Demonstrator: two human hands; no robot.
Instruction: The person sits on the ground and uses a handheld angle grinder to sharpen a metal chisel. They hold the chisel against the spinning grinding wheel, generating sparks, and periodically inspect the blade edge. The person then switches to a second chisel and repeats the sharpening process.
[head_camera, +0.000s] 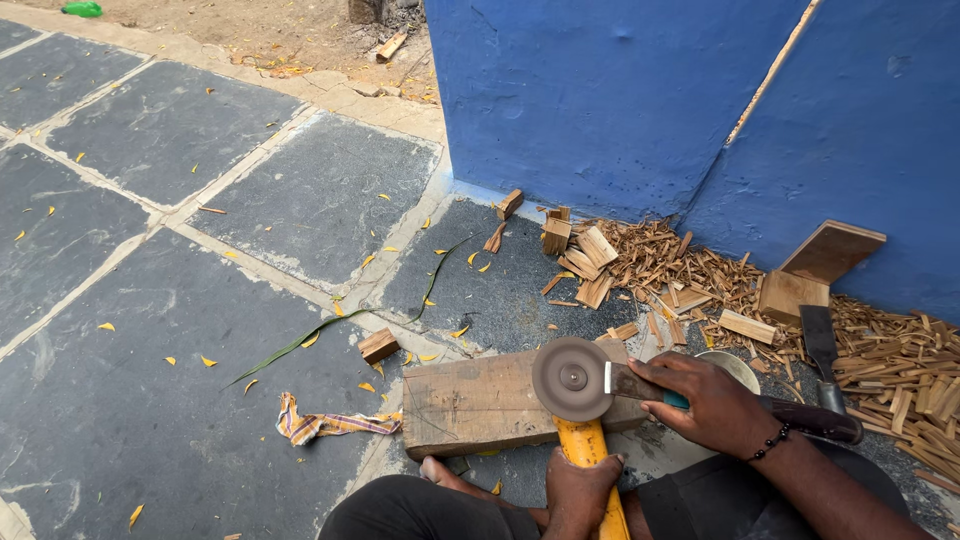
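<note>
So the person sits on the ground, knees cut off by the bottom edge. Closest in, the left hand (578, 490) is wrapped tight round a yellow piece (590, 455), which runs off the bottom of the frame, so its full length can't be seen. Its top end sits right under the grinder disc (571, 378), and it's hard to tell whether the two actually touch.

The right hand (712, 402) is clamped on the angle grinder (655, 388), fingers closed over the teal body; most of the tool is hidden under that hand. The round grey disc hangs over the near edge of the wooden block (490, 400).

Just left of the block lies a striped rag (325, 424), and a small wood offcut (378, 345) sits a bit beyond it. To the block's right, a metal bowl (735, 365) peeks out behind the right hand, mostly covered. Further right, a cleaver-like blade (820, 345) lies among wood chips (690, 275). Beyond the block, those chips pile up against the blue wall (620, 100), with a flat board (830, 250) leaning there.
</note>
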